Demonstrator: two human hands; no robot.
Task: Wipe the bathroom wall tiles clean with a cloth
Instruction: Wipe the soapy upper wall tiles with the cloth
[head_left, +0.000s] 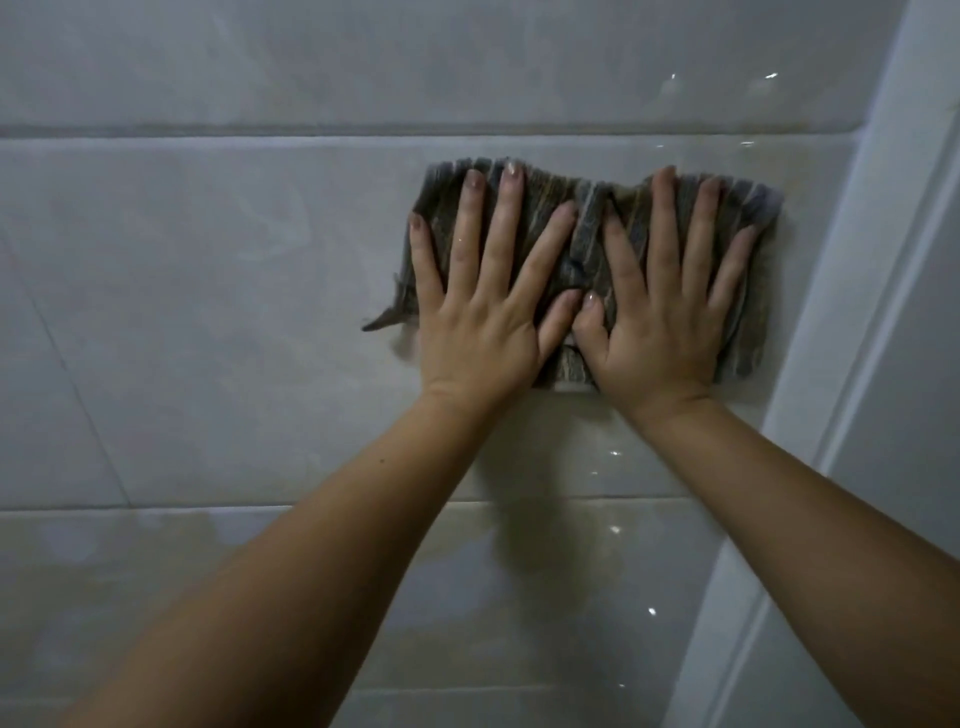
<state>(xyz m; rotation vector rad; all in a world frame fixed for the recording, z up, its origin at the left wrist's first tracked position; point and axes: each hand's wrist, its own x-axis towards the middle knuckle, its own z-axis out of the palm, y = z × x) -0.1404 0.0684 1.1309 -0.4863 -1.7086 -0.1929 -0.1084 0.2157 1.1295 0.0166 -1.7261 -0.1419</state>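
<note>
Forearms (322, 582) rise from the bottom edge toward the wall, both bare, and I read them as reaching up and forward to lean weight into the work. On the left, the tiles (182, 322) are pale and glossy, with faint swirled smears on them — that stretch I'd judge not yet wiped. Next comes the left hand (483, 327): its grip is open, fingers straight and fanned, palm flat on the cloth (589, 234). The cloth is a grey-brown ribbed rag, spread flat against the middle tile, high on the wall and near the right-hand corner. A frayed tail sticks out at its lower left. The right hand (660, 332) lies just beside the left, thumbs touching or nearly so, its grip open too, pressing the cloth's right half. Spread fingers like these, I think, stop the rag bunching and share the push across it. Farthest right runs a white trim (862, 312), close to the cloth's edge — a sweep to the left looks the natural move from there. Wet glints show on the tile below.
</note>
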